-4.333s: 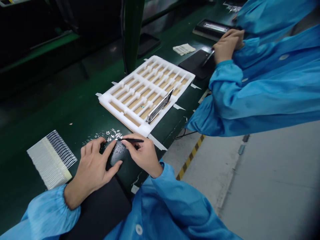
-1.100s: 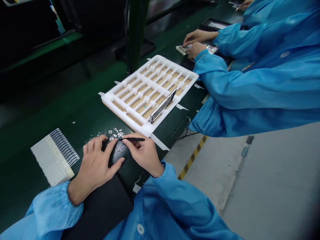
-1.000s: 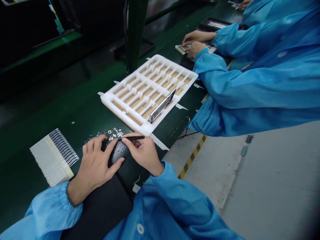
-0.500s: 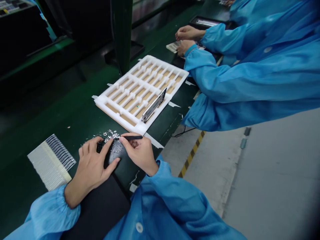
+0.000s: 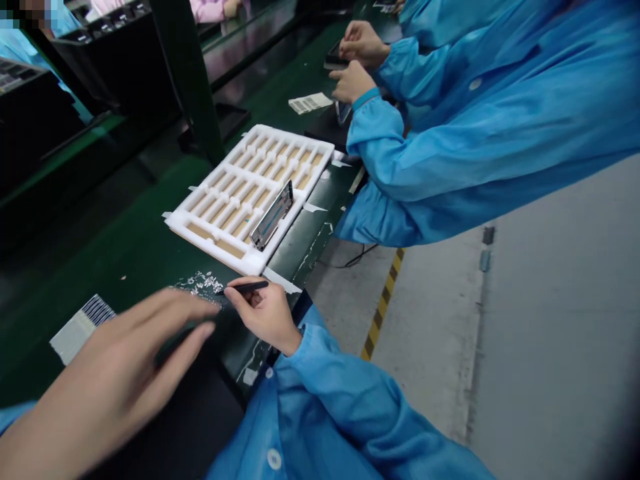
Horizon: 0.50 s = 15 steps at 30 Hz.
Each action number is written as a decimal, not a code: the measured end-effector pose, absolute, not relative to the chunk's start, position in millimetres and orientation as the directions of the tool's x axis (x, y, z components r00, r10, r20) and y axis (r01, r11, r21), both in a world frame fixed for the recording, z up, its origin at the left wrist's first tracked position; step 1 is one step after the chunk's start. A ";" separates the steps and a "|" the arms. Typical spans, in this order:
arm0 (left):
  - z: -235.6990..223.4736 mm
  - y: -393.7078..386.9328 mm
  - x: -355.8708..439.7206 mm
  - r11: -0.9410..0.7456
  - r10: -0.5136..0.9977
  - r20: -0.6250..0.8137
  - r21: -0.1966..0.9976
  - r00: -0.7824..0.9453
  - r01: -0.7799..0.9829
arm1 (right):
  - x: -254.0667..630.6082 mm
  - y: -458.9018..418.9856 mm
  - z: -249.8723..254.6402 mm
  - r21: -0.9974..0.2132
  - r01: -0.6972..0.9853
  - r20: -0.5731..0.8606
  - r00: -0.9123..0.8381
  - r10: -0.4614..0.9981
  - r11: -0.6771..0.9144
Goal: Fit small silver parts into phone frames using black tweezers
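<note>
Nearest — left hand (image 5: 115, 373): large and blurred in view, palm down; grip wide, thumb parted from the fingers, nothing seen between them.
Black sheet (image 5: 185, 420): below the left hand in view, partly hidden by it.
Right hand (image 5: 267, 317): grip closed on the slim black tool (image 5: 253, 287), its thin tip pointing toward the metallic bits.
Metallic bits (image 5: 205, 283): scattered on the green bench (image 5: 140, 260) by the tool tip; contact with the tip — cannot tell.
Ribbed sheet (image 5: 75, 337): on the bench beyond the left hand, pale with dark stripes along one end, partly covered by the hand.
White tray (image 5: 250, 265): beyond the bits, slotted; one metal frame (image 5: 273, 217) stands on edge in it.
Pale card (image 5: 310, 103): past the tray, near a co-worker's hands (image 5: 357, 83).
Black bin (image 5: 120, 67): far side, beyond a green post (image 5: 185, 73).
</note>
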<state>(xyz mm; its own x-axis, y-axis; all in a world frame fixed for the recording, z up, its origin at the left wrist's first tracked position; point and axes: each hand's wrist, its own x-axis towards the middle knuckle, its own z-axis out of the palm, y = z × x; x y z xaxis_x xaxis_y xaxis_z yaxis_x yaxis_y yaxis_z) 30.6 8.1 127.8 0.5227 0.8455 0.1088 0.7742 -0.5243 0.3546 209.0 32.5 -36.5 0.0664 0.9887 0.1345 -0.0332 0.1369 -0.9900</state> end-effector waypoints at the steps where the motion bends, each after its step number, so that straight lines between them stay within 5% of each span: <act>1: 125.9 32.3 46.1 -0.549 0.827 0.099 0.359 0.554 0.755 | 209.4 32.8 -35.8 -0.990 -0.011 0.140 0.072 0.988 0.141; 7: 79.3 148.7 136.0 -0.447 0.894 0.214 0.337 0.394 0.829 | 212.8 37.0 -36.6 -0.989 0.037 0.147 0.114 0.983 0.144; 15: 47.3 175.6 177.1 -0.402 0.908 0.279 0.364 0.313 0.840 | 216.7 40.2 -39.3 -0.965 0.086 0.257 0.097 0.961 0.249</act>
